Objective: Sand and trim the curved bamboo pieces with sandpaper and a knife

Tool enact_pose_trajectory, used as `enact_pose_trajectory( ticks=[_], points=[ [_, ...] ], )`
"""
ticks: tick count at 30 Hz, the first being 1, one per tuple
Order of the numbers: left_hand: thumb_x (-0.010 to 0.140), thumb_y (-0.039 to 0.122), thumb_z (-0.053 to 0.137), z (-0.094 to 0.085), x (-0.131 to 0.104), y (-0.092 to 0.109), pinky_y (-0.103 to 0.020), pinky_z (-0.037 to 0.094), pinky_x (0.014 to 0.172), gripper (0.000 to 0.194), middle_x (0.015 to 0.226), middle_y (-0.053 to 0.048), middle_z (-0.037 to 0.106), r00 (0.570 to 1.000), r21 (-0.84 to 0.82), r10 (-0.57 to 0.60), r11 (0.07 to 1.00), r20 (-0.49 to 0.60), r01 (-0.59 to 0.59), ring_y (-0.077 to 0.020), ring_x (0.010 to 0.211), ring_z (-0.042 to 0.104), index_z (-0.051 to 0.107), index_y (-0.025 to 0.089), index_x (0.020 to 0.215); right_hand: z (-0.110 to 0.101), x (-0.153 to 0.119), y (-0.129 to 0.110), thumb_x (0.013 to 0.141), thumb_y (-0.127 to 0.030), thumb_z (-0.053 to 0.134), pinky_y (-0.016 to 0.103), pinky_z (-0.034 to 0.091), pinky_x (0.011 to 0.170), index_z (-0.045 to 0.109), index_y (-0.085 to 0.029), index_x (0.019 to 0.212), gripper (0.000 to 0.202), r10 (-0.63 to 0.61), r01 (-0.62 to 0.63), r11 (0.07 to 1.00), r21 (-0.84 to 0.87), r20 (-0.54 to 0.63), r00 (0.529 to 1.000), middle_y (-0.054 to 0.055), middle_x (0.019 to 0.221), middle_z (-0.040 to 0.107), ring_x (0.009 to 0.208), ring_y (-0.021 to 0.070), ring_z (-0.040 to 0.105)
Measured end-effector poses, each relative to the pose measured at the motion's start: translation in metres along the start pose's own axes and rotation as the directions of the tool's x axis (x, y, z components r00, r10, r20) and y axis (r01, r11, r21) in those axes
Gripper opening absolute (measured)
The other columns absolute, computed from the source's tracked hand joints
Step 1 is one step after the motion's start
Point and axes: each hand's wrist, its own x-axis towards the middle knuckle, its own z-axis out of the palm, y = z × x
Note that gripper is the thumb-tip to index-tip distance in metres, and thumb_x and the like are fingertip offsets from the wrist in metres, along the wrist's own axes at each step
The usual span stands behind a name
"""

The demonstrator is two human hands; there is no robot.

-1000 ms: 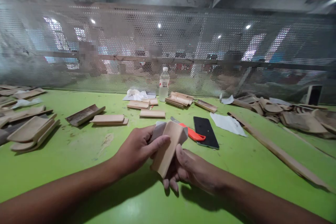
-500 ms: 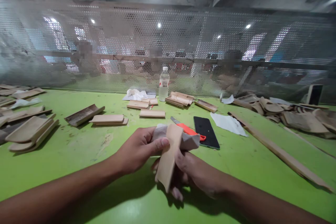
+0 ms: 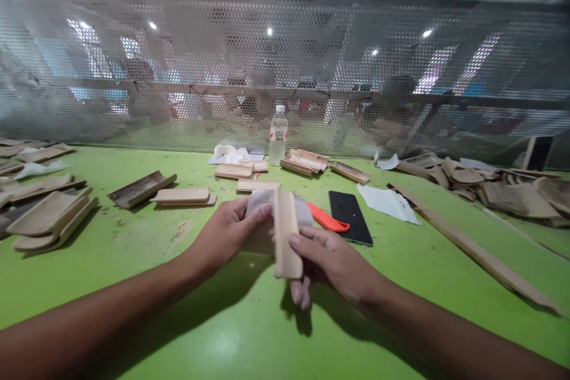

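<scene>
A pale split bamboo piece point(image 3: 287, 237) is held up over the table, its long side running roughly away from me. My right hand point(image 3: 336, 258) is closed around its right side, thumb on the face and several fingers underneath. My left hand point(image 3: 227, 231) pinches a grey sheet that looks like sandpaper point(image 3: 259, 206), thumb on top, at the bamboo's left edge. The sheet passes behind the bamboo and shows again on its right. My left fingers are mostly hidden below the sheet. Just beyond my right hand lies an orange-handled utility knife point(image 3: 327, 219).
A black phone point(image 3: 351, 217) lies beside the knife on the green table point(image 3: 214, 326). Bamboo pieces point(image 3: 53, 219) are stacked left, with a larger heap point(image 3: 512, 199) right. A long bamboo strip point(image 3: 481, 249) lies at right. A water bottle point(image 3: 278, 136) stands before the perforated screen point(image 3: 200, 71).
The bamboo piece has turned more upright in view, and my right thumb now rests on its face. The grey sheet has shifted left and covers less of the knife's right side.
</scene>
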Motion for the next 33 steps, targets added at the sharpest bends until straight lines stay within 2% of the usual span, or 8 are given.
enact_pose_trajectory(
  ticks=[3,7,12,15,19,24,27,33],
  points=[
    [0.092,0.063,0.060,-0.007,0.005,-0.002,-0.025,0.049,0.062,0.055,0.090,-0.007,0.074,0.993,0.173,0.062,0.984,-0.102,-0.044,-0.0188,0.074,0.064,0.071,0.011,0.109,-0.001,0.002,-0.013,0.106,-0.023,0.051,0.017,0.059,0.049,0.064,-0.011,0.105,0.018,0.014,0.001,0.996,0.094,-0.155,0.988,0.008,0.074,0.076,0.053,0.0121,0.072],
    [0.101,0.048,0.052,-0.010,0.000,0.000,-0.025,0.051,0.072,0.055,0.111,-0.008,0.076,0.953,0.455,0.300,0.856,-0.050,-0.246,-0.0190,0.085,0.068,0.056,0.017,0.147,0.000,0.003,-0.020,0.106,-0.016,0.045,0.012,0.055,0.043,0.067,-0.011,0.085,0.031,0.060,-0.019,0.988,0.152,-0.270,0.961,0.008,0.069,0.074,0.050,0.0097,0.070],
    [0.104,0.036,0.045,-0.004,-0.011,0.003,-0.021,0.042,0.056,0.050,0.080,-0.001,0.076,0.907,0.648,0.404,0.662,0.116,-0.377,-0.0119,0.050,0.055,0.054,0.016,0.149,0.002,0.004,-0.020,0.106,-0.014,0.045,0.011,0.054,0.038,0.069,-0.011,0.080,0.035,0.084,-0.027,0.984,0.176,-0.324,0.942,0.007,0.066,0.074,0.050,0.0103,0.069],
    [0.104,0.038,0.047,-0.002,-0.013,0.002,-0.021,0.042,0.056,0.045,0.072,-0.001,0.073,0.892,0.653,0.426,0.634,0.153,-0.415,-0.0128,0.051,0.056,0.062,0.015,0.140,0.001,0.005,-0.019,0.105,-0.015,0.046,0.012,0.053,0.037,0.069,-0.011,0.082,0.034,0.069,-0.012,0.984,0.178,-0.321,0.945,0.007,0.067,0.075,0.050,0.0113,0.070],
    [0.102,0.036,0.055,0.000,-0.013,0.001,-0.018,0.039,0.055,0.029,0.069,0.001,0.069,0.861,0.556,0.450,0.664,0.238,-0.500,-0.0098,0.053,0.055,0.075,0.016,0.106,-0.001,0.004,-0.018,0.105,-0.017,0.048,0.012,0.052,0.037,0.070,-0.011,0.083,0.031,0.069,-0.015,0.987,0.162,-0.331,0.941,0.006,0.060,0.072,0.047,0.0112,0.069],
    [0.101,0.037,0.058,0.000,-0.011,0.001,-0.016,0.035,0.052,0.036,0.060,0.004,0.058,0.893,0.496,0.389,0.743,0.226,-0.450,-0.0072,0.051,0.050,0.071,0.013,0.078,0.000,0.001,-0.021,0.105,-0.022,0.050,0.010,0.040,0.026,0.069,-0.010,0.075,0.038,0.129,-0.099,0.989,0.113,-0.307,0.943,0.008,0.061,0.073,0.037,0.0092,0.062],
    [0.101,0.038,0.057,-0.001,-0.008,0.000,-0.015,0.033,0.050,0.038,0.059,0.005,0.056,0.904,0.491,0.374,0.760,0.207,-0.426,-0.0067,0.050,0.047,0.069,0.012,0.076,0.000,0.000,-0.022,0.106,-0.026,0.047,0.011,0.036,0.024,0.069,-0.009,0.066,0.048,0.165,-0.143,0.985,0.094,-0.302,0.939,0.007,0.054,0.070,0.030,0.0069,0.054],
    [0.101,0.034,0.056,-0.003,-0.007,-0.001,-0.015,0.034,0.051,0.034,0.059,0.005,0.057,0.862,0.527,0.456,0.689,0.220,-0.499,-0.0068,0.050,0.049,0.070,0.013,0.079,-0.004,-0.001,-0.017,0.098,-0.042,0.056,0.010,0.031,0.023,0.063,-0.012,0.051,0.056,0.185,-0.173,0.982,0.073,-0.231,0.955,0.006,0.041,0.061,0.026,0.0071,0.050]
  ],
)
